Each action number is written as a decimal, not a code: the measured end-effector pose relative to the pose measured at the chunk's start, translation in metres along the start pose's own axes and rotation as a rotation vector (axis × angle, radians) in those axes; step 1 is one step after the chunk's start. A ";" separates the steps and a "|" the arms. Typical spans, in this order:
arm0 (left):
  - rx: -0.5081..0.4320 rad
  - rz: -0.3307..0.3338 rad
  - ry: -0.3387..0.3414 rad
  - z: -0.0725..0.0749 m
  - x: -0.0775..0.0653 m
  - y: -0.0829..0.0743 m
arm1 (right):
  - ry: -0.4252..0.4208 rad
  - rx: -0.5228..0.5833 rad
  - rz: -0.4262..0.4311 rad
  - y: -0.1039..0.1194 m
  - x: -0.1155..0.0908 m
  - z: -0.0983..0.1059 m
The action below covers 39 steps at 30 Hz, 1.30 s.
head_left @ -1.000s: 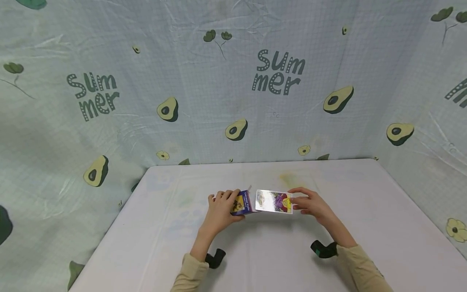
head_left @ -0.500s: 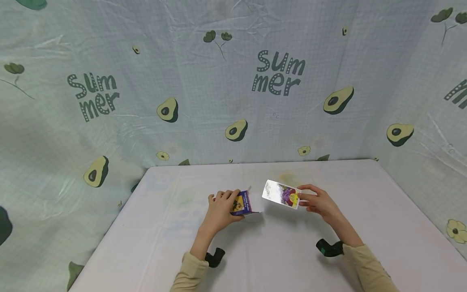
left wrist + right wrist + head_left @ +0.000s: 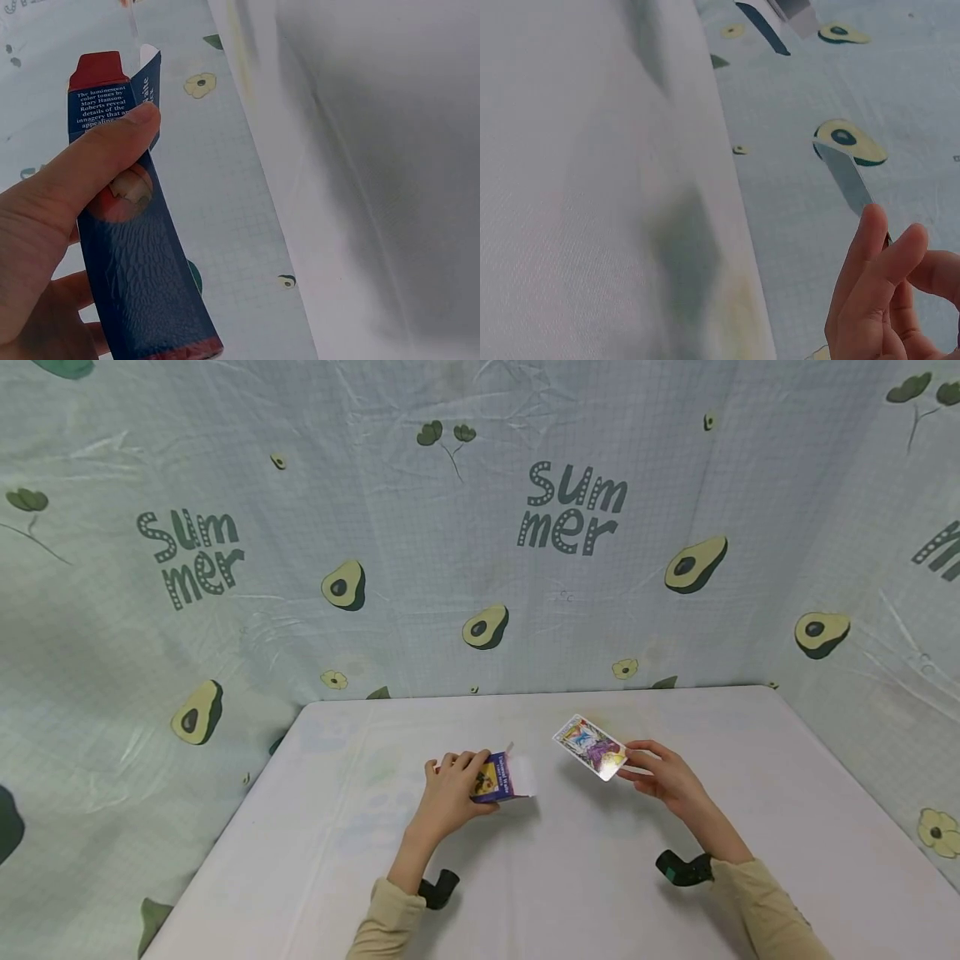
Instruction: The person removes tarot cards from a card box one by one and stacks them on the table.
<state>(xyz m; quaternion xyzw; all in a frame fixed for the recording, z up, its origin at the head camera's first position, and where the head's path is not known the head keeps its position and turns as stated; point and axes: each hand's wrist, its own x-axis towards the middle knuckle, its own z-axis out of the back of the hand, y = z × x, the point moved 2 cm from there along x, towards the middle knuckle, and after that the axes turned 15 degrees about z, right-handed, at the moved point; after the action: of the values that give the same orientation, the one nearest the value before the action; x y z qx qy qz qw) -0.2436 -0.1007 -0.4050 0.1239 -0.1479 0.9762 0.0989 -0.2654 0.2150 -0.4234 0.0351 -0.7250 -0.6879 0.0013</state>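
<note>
My left hand (image 3: 448, 795) grips a blue tarot card box (image 3: 492, 778) near the middle of the table. In the left wrist view, the thumb lies across the narrow side of the box (image 3: 139, 277), which has white print and a red end. Its top flaps stand open. To the right, my right hand (image 3: 666, 782) pinches a tarot card (image 3: 591, 747) by one corner between thumb and fingers. The card's colourful picture faces up and it slants above the table, apart from the box. From the right wrist, the card (image 3: 846, 178) appears nearly edge-on beyond the fingertips.
A white-covered table (image 3: 570, 877) stretches under both hands, its back edge meeting a pale curtain (image 3: 405, 527) printed with avocados and lettering. Black wrist-worn devices (image 3: 684, 868) hang at both sleeves. Both hands cast soft shadows on the cover.
My right hand has moved right with the card, from beside the box's open end to well clear of it. The card has turned aslant. My left hand and the box have barely moved.
</note>
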 end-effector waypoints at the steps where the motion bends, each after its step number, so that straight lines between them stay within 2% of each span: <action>1: -0.001 0.001 0.000 0.000 0.000 0.000 | -0.010 0.014 -0.012 -0.001 0.001 0.000; 7: 0.005 0.004 0.004 -0.003 -0.001 0.003 | -0.051 0.077 -0.052 -0.005 0.003 0.001; 16: 0.008 0.006 0.023 -0.006 -0.004 0.005 | -0.062 0.183 -0.109 -0.009 0.007 0.000; 21: 0.022 0.005 0.016 -0.007 -0.005 0.006 | -0.053 0.219 -0.094 -0.011 0.009 0.000; 24: 0.038 -0.008 0.003 -0.007 -0.006 0.006 | -0.002 0.212 -0.073 -0.013 0.009 0.000; 30: 0.045 -0.041 -0.013 -0.008 -0.006 0.005 | 0.028 0.306 -0.050 -0.016 0.011 -0.002; 32: 0.049 -0.049 -0.017 -0.009 -0.006 0.005 | 0.035 0.298 -0.043 -0.016 0.013 -0.003; 39: 0.077 -0.071 -0.038 -0.010 -0.007 0.005 | -0.014 0.324 -0.103 -0.018 0.024 -0.009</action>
<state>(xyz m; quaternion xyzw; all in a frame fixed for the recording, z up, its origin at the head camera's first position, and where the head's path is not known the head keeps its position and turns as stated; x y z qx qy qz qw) -0.2397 -0.1030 -0.4176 0.1515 -0.1078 0.9745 0.1257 -0.2877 0.2035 -0.4415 0.0670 -0.8238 -0.5612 -0.0448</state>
